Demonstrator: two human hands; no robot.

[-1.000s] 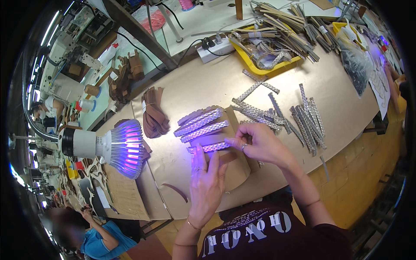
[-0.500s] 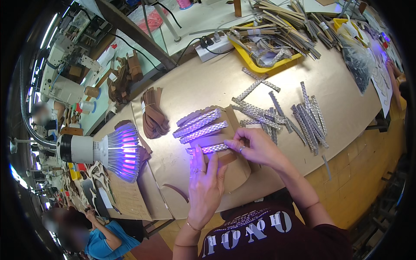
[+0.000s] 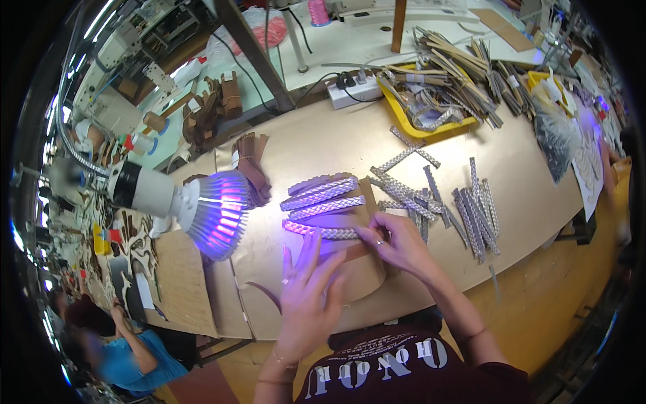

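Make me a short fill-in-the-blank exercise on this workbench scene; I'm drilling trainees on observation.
1. The lamp casts ____ light.
2. Both hands press on a braided silver strip lying on a ____ board.
3. The tray holding bundled strips is ____.
4. The left hand lies ____ with fingers spread.

Missing words: purple; cardboard; yellow; flat

Bare bench lies beyond the left hand and right hand, open as far as the white power strip and yellow tray. Left of the left hand, the violet lamp head hangs close over the surface and narrows that side. Right of the right hand, loose braided strips cover the bench; nearer the person, both hands have bare bench beside them.
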